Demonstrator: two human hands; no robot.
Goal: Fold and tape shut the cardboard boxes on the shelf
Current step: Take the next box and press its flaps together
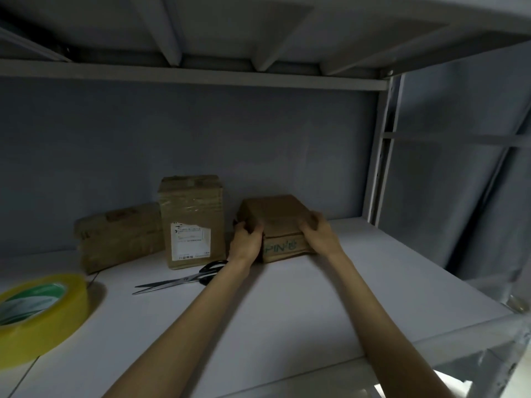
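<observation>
three cardboard boxes stand at the far side of the shelf (287, 311). my left hand (245, 239) and right hand (316, 232) grip the small box (275, 222) on the right, flaps folded down, contents hidden. taped tall box (192, 219) looks done; tape roll (37, 311) and scissors (181, 278) wait near left.

Two bare forearms enter from the lower edge of the frame, uncovered along their whole visible length, with no sleeve, cuff or glove over them. The left hand (246, 239) and the right hand (316, 232) are likewise bare. Both arms are slim and taper evenly toward narrow wrists. The light is dim and the hands are small in the picture, so fingernails and finer details of the fingers cannot be made out. Nothing of the person above the forearms is in view.
</observation>
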